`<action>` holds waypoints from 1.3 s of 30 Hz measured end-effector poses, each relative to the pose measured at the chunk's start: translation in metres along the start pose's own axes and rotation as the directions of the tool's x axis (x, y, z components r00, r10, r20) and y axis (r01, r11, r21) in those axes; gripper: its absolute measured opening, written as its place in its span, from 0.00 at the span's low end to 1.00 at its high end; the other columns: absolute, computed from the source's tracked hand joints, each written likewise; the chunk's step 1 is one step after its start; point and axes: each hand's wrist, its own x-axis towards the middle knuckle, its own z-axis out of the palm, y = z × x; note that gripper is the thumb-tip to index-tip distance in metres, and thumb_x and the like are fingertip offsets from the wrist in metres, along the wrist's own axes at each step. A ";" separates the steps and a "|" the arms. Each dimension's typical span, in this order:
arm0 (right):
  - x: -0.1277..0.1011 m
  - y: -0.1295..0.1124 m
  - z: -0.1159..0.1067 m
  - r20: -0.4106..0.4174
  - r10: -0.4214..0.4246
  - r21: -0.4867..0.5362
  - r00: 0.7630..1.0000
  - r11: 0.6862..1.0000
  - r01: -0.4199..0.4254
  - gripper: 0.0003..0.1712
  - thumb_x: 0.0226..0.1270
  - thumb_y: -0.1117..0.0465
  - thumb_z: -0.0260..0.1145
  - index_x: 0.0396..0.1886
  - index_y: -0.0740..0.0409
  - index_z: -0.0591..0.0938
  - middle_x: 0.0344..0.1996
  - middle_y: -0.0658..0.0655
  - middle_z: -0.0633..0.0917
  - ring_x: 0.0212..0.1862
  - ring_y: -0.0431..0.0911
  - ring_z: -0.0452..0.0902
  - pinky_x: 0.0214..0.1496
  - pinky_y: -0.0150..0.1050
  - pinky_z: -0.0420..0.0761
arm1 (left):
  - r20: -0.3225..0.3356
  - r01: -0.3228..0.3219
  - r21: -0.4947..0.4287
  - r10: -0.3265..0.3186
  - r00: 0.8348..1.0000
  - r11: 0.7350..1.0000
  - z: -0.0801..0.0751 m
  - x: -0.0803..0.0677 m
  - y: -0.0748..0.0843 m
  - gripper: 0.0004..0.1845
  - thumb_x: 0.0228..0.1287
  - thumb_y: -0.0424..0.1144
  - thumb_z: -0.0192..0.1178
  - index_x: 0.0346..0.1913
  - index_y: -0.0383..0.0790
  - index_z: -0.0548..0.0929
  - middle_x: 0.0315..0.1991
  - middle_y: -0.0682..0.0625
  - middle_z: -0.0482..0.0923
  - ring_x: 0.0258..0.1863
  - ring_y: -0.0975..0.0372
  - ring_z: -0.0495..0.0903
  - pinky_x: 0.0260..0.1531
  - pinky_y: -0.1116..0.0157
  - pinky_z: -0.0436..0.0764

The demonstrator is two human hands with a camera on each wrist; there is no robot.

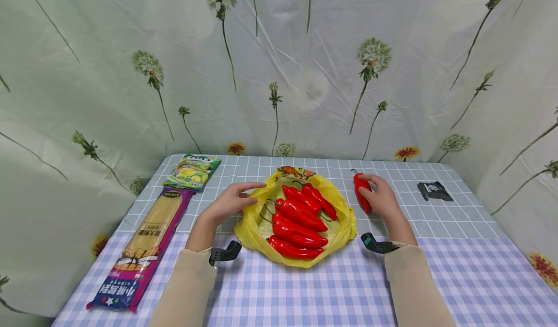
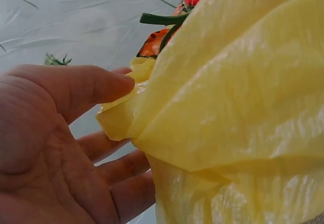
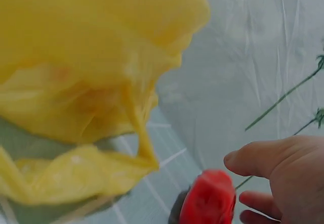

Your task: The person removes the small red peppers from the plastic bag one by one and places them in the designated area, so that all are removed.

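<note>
A yellow plastic bag (image 1: 248, 225) lies spread open on the table, with several glossy red chili peppers (image 1: 298, 230) inside it. My left hand (image 1: 231, 202) is at the bag's left rim. In the left wrist view the thumb (image 2: 109, 85) lies against a fold of the bag, and the other fingers run partly hidden behind the plastic. To the right of the bag a single red chili pepper (image 1: 362, 194) lies on the table. My right hand (image 1: 380, 196) is over its right side, thumb and fingers spread. In the right wrist view, that pepper (image 3: 208, 198) shows beside the hand.
A long pack of dried noodles (image 1: 150, 235) lies along the table's left side. Behind it is a green and yellow packet (image 1: 192, 171). A small black packet (image 1: 434, 191) lies at the far right. A curtain with flower prints (image 1: 322, 75) stands behind the table.
</note>
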 end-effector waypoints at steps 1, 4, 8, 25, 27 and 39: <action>-0.001 -0.002 -0.001 -0.009 -0.026 -0.017 1.000 1.000 0.026 0.30 0.72 0.60 0.59 0.73 0.55 0.68 0.76 0.69 0.60 0.75 0.67 0.53 0.69 0.63 0.71 | 0.009 -0.003 -0.004 0.003 1.000 1.000 0.000 0.000 0.000 0.24 0.71 0.35 0.56 0.68 0.51 0.76 0.72 0.43 0.69 0.60 0.48 0.79 0.50 0.59 0.86; -0.003 -0.008 -0.004 -0.031 -0.110 -0.066 0.993 0.992 0.108 0.28 0.72 0.60 0.59 0.71 0.57 0.71 0.76 0.70 0.59 0.76 0.67 0.51 0.72 0.66 0.64 | 0.026 -0.012 -0.017 0.013 1.000 1.000 0.000 0.000 0.001 0.24 0.72 0.37 0.56 0.69 0.51 0.75 0.73 0.44 0.68 0.62 0.48 0.78 0.52 0.58 0.86; -0.008 -0.020 -0.006 -0.040 -0.195 -0.086 0.980 0.978 0.191 0.27 0.72 0.61 0.59 0.69 0.58 0.72 0.76 0.69 0.58 0.77 0.67 0.50 0.73 0.69 0.60 | 0.029 -0.022 -0.026 0.023 0.999 0.999 0.001 -0.001 0.001 0.23 0.73 0.37 0.55 0.69 0.51 0.75 0.73 0.45 0.68 0.65 0.47 0.76 0.54 0.56 0.85; -0.038 -0.075 0.005 -0.006 -0.456 -0.071 0.890 0.888 0.454 0.23 0.71 0.62 0.62 0.65 0.57 0.77 0.75 0.63 0.64 0.74 0.62 0.60 0.70 0.62 0.71 | 0.046 0.002 -0.069 0.001 0.999 0.998 0.001 0.000 -0.001 0.21 0.78 0.38 0.44 0.68 0.50 0.76 0.73 0.45 0.68 0.66 0.50 0.74 0.55 0.54 0.84; -0.041 -0.079 0.008 0.017 -0.484 -0.069 0.875 0.872 0.484 0.23 0.70 0.63 0.63 0.64 0.56 0.77 0.74 0.63 0.65 0.73 0.61 0.61 0.69 0.61 0.72 | 0.046 0.002 -0.069 0.001 0.999 0.998 0.001 0.000 -0.001 0.22 0.77 0.37 0.45 0.68 0.50 0.76 0.73 0.46 0.68 0.65 0.50 0.74 0.55 0.54 0.84; -0.058 -0.095 0.025 0.317 -0.554 0.050 0.770 0.821 0.569 0.31 0.66 0.65 0.67 0.69 0.51 0.74 0.71 0.62 0.70 0.68 0.62 0.69 0.58 0.56 0.83 | 0.051 -0.018 -0.062 0.021 0.998 0.998 0.002 -0.001 0.001 0.22 0.75 0.35 0.48 0.68 0.49 0.77 0.73 0.44 0.68 0.64 0.50 0.75 0.53 0.56 0.85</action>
